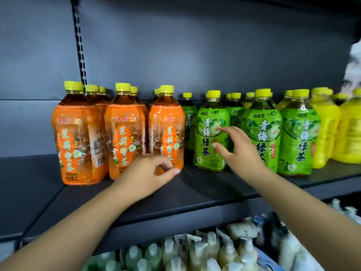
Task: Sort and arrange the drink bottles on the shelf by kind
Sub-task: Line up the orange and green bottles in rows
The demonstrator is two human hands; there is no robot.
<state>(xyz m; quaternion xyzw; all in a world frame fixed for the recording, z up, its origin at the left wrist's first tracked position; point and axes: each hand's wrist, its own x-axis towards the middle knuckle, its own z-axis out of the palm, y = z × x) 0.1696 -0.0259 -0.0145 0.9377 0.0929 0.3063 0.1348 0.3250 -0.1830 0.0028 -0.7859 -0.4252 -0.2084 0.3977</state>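
Note:
Orange-label tea bottles with yellow caps stand in rows at the left of the dark shelf [205, 192]; the rightmost front one [168, 122] is nearest my hands. Green-label tea bottles fill the middle, the leftmost front one [212, 132] standing slightly ahead. Yellow-label bottles [347, 133] are at the far right. My left hand [148, 177] hovers low in front of the rightmost orange bottle's base, fingers loosely curled and holding nothing. My right hand [237, 149] reaches toward the leftmost green bottle with fingers spread, its fingertips at the label.
The left part of the shelf beside the orange bottles is bare. A slotted upright [80, 47] runs up the grey back panel. Below the shelf edge lie several pale bottles and packets [214, 251]. A blurred white item [353, 65] sits at the far right.

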